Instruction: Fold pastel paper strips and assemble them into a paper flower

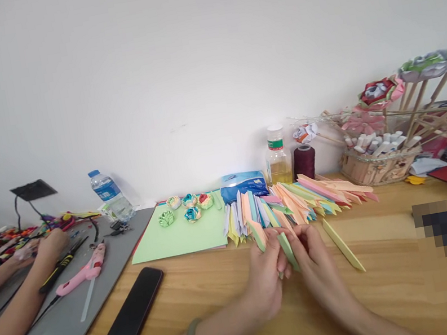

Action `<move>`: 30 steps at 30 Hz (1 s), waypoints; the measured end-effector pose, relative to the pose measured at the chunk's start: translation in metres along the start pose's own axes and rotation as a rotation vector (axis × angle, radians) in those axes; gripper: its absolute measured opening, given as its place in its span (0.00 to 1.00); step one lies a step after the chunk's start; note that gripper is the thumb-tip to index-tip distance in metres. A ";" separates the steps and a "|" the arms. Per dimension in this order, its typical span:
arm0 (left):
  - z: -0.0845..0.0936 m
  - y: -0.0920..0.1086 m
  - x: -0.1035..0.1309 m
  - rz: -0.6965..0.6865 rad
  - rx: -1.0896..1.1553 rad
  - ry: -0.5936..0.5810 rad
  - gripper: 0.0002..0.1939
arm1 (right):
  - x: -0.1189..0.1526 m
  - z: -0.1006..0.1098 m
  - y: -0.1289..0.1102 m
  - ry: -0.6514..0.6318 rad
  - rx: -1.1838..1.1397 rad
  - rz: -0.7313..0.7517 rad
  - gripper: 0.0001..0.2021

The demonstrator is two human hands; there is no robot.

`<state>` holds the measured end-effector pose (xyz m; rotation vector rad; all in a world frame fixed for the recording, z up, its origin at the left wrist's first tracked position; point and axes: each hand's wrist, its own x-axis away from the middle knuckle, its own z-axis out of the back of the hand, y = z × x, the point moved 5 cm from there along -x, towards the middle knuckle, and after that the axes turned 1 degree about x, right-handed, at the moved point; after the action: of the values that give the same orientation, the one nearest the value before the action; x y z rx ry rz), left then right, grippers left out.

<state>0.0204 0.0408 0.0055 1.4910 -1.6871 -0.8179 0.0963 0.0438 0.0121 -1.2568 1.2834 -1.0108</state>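
Observation:
My left hand (265,277) pinches folded paper strips, a green and peach piece (257,235) sticking up past its thumb. Close beside it, my right hand (319,263) has its fingers closed on a light green folded strip (288,251) that slants between the two hands. How the pieces join is hidden by my fingers. To the right of my hands a yellow-green folded strip (343,245) lies alone on the wooden table (212,306). Behind them spreads a long pile of folded paper pieces (297,201) in many colours.
Folded paper flowers (192,214) sit on green paper sheets (193,240). A phone (132,319) lies left. Behind stand a tissue pack (242,185), a glue bottle (277,158), a thread spool (304,163) and a basket (381,164). Another person's arms (19,304) work near a pink glue gun (82,271).

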 end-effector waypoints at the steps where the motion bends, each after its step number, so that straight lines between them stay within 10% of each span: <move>1: 0.000 0.000 0.000 -0.006 -0.007 0.000 0.21 | 0.000 0.001 -0.001 0.012 0.031 0.003 0.11; 17: 0.008 -0.002 0.003 0.104 -0.036 0.133 0.18 | -0.023 0.037 -0.008 0.266 0.688 0.330 0.08; 24: 0.007 0.002 0.002 0.115 0.000 0.048 0.17 | -0.013 0.017 -0.015 0.018 0.989 0.560 0.07; 30: 0.020 0.000 -0.007 0.135 0.085 0.179 0.19 | -0.015 0.019 -0.005 -0.027 0.854 0.316 0.09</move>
<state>0.0036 0.0474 -0.0056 1.4433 -1.6849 -0.5309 0.1143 0.0595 0.0166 -0.3973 0.8291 -1.1211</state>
